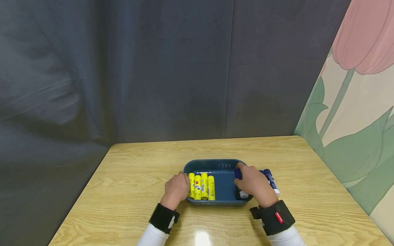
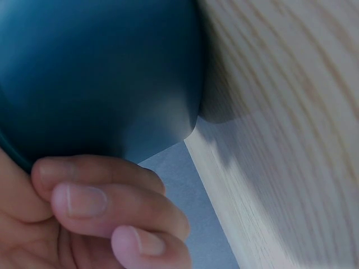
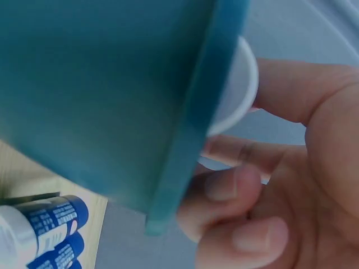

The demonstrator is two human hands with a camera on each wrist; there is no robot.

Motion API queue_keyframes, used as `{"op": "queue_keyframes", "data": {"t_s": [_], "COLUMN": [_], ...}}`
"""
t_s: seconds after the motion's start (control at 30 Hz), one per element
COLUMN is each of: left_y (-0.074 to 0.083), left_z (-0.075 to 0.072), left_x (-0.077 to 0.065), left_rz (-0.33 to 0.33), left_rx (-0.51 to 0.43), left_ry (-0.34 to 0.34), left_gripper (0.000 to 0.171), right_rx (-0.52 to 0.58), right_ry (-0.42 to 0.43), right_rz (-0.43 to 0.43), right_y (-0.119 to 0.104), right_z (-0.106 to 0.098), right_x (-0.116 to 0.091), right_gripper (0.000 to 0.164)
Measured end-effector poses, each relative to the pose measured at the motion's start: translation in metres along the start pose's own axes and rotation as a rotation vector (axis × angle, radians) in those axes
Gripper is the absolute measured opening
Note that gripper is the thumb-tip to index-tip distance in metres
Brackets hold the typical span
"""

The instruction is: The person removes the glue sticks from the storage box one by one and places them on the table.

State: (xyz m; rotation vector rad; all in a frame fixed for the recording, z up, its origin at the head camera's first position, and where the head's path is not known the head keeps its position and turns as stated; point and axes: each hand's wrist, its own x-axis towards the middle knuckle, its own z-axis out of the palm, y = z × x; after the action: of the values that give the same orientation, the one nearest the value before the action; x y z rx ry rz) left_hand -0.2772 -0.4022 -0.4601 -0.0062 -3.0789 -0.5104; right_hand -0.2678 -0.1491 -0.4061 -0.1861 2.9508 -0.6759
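A dark blue tray (image 1: 225,182) sits on the table. My left hand (image 1: 176,187) grips the tray's left rim; in the left wrist view its curled fingers (image 2: 126,210) lie against the outer wall. Several yellow glue sticks (image 1: 204,186) lie side by side in the tray's left half. With my right hand (image 1: 257,182) I hold a glue stick (image 1: 238,173) with a blue cap and a white base over the right end of the tray. In the right wrist view its white base (image 3: 238,89) shows past the rim; the rest is hidden behind the tray wall.
Blue-and-white glue sticks (image 1: 271,181) lie on the wooden table (image 1: 138,171) just right of the tray, partly behind my right hand. A dark grey curtain (image 1: 184,75) hangs behind and to the left. A wall with painted tulips (image 1: 354,119) stands on the right.
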Motion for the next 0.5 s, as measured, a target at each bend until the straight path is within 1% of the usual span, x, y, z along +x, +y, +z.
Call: {"op": "queue_keyframes", "data": {"t_s": [0.17,0.33,0.5], "left_y": [0.0007,0.0015,0.0014], "left_z": [-0.0013,-0.0026,-0.0025], "left_x": [-0.0003,-0.0012,-0.0011], "left_rz": [-0.004,-0.011,-0.012], "left_rx": [-0.002,-0.008,-0.009], "left_ry": [-0.006,-0.017,-0.012], "left_gripper": [0.036,0.036,0.036], "right_rx": [0.009,0.018,0.018], "right_ry": [0.009,0.007,0.013], "right_rz": [-0.005,0.01,0.005], "right_y": [0.0023,0.004,0.0065], "right_z": [-0.0031,-0.0055,-0.0077], "right_x": [-0.001,-0.0019,-0.0016], "right_gripper": [0.051,0.051,0.051]}}
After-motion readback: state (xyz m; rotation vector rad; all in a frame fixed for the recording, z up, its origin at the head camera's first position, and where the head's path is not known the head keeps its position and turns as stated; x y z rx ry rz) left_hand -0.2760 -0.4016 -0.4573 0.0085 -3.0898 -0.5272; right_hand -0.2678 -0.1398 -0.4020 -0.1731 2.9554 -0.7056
